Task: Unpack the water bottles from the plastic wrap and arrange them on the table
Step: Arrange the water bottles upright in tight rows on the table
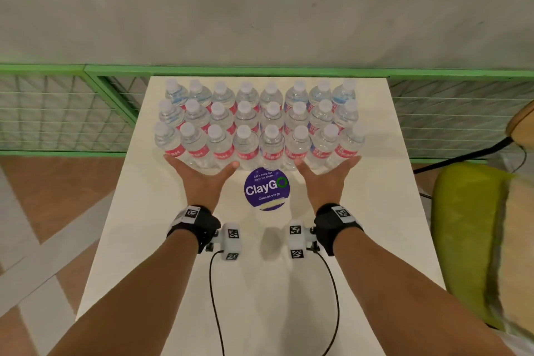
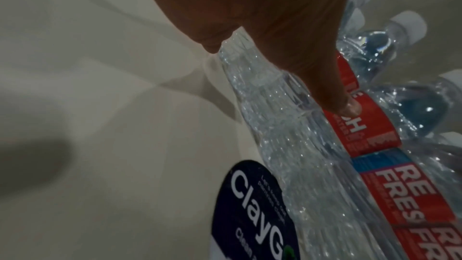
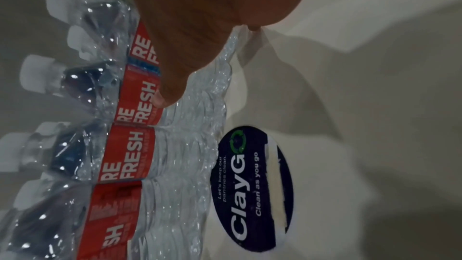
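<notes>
Several clear water bottles (image 1: 260, 121) with white caps and red labels stand upright in three rows at the far end of the white table (image 1: 260, 283). No plastic wrap shows around them. My left hand (image 1: 202, 170) lies with straight, spread fingers against the lower bodies of the front row's left bottles. My right hand (image 1: 328, 170) does the same on the right side. In the left wrist view my left hand (image 2: 275, 27) touches a bottle (image 2: 312, 145) beside its red label. In the right wrist view my right hand (image 3: 200, 17) touches a bottle (image 3: 175, 155) likewise.
A round purple "ClayGo" sticker (image 1: 266, 188) is on the table between my hands. A green-framed wire fence (image 1: 72, 113) runs behind and to the left of the table. A green and yellow chair (image 1: 476, 240) stands at the right, with a black cable (image 1: 462, 157) near it.
</notes>
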Available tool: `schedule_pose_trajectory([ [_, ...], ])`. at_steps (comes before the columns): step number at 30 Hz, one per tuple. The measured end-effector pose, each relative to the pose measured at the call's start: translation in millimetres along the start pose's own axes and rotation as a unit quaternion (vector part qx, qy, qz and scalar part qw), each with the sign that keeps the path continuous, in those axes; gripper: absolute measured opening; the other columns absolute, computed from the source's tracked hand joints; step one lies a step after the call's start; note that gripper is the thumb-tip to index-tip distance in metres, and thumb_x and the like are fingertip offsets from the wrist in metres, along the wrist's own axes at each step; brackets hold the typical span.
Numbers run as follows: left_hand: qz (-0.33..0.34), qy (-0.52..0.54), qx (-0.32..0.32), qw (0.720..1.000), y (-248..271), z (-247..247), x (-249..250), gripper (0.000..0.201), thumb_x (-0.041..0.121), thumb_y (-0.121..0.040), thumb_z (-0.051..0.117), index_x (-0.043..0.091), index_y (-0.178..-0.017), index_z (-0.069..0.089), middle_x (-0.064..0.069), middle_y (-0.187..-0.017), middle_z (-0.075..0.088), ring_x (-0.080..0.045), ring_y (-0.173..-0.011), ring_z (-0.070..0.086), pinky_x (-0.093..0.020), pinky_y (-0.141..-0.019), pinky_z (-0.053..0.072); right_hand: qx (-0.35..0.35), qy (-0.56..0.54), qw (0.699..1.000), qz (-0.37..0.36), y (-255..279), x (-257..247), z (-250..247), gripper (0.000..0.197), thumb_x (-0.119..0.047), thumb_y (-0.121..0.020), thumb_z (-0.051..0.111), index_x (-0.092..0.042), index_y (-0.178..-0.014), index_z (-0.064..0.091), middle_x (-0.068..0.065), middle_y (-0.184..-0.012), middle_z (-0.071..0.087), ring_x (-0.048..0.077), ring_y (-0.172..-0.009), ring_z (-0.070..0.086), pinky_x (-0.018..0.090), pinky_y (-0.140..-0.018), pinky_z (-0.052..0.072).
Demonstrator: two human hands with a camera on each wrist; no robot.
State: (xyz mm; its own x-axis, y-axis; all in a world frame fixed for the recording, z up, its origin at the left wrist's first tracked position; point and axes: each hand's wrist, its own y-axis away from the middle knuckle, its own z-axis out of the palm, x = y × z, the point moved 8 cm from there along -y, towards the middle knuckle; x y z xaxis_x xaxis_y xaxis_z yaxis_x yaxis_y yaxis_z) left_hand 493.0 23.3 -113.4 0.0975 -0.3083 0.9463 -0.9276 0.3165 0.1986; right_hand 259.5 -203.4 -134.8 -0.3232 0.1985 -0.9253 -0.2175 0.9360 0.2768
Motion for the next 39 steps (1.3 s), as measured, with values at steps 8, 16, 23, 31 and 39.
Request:
schedule_pose_trajectory([
  [8,-0.009,-0.013,0.058,0.998,-3.8,11.1,0.2,0.154,0.05,-0.059,0.092,0.02,-0.153,-0.026,0.007,-0.165,-0.011,0.003,-0.145,0.003,-0.023,-0.116,0.01,0.014,0.031,0.999,0.01,-5.4,12.1,5.9,0.145,-0.077,-0.056,0.079,-0.037,-0.149,-0.025,-0.009,-0.166,-0.004,0.016,-0.153,0.004,0.048,-0.123,0.017],
  [16,-0.02,-0.03,0.033,0.999,22.5,19.5,-4.0,0.152,0.055,-0.058,0.091,0.021,-0.155,-0.021,0.006,-0.166,-0.005,-0.003,-0.15,0.004,-0.026,-0.121,0.011,0.058,0.13,0.989,0.038,24.0,18.5,1.6,0.107,-0.061,-0.072,0.076,-0.017,-0.153,0.022,0.006,-0.154,0.035,0.027,-0.142,0.034,0.044,-0.116,0.034],
  [23,0.021,-0.171,0.067,0.983,34.1,40.6,-11.1,0.065,0.062,-0.07,0.078,0.017,-0.109,0.051,0.003,-0.109,0.051,-0.021,-0.091,0.06,-0.038,-0.078,0.055,-0.108,0.244,0.958,-0.105,29.0,-4.0,54.0,0.027,-0.049,-0.091,0.06,-0.022,-0.084,0.059,-0.009,-0.08,0.067,0.01,-0.074,0.065,0.026,-0.066,0.055],
  [31,0.145,-0.248,-0.117,0.951,3.2,68.5,2.1,0.03,0.044,-0.095,0.06,0.018,-0.09,0.074,0.007,-0.077,0.072,-0.008,-0.069,0.066,-0.014,-0.061,0.045,-0.19,0.258,0.929,-0.184,12.4,-21.9,75.0,0.021,-0.035,-0.094,0.06,-0.019,-0.088,0.072,-0.008,-0.078,0.071,0.005,-0.072,0.065,0.019,-0.067,0.051],
  [39,0.151,-0.253,-0.156,0.943,-1.4,68.1,3.9,0.031,0.045,-0.095,0.06,0.017,-0.097,0.074,0.006,-0.085,0.074,-0.002,-0.071,0.065,-0.005,-0.061,0.042,-0.196,0.237,0.937,-0.167,15.1,-22.1,73.6,0.02,-0.034,-0.095,0.06,-0.018,-0.09,0.071,-0.009,-0.081,0.071,0.002,-0.074,0.065,0.012,-0.065,0.045],
])
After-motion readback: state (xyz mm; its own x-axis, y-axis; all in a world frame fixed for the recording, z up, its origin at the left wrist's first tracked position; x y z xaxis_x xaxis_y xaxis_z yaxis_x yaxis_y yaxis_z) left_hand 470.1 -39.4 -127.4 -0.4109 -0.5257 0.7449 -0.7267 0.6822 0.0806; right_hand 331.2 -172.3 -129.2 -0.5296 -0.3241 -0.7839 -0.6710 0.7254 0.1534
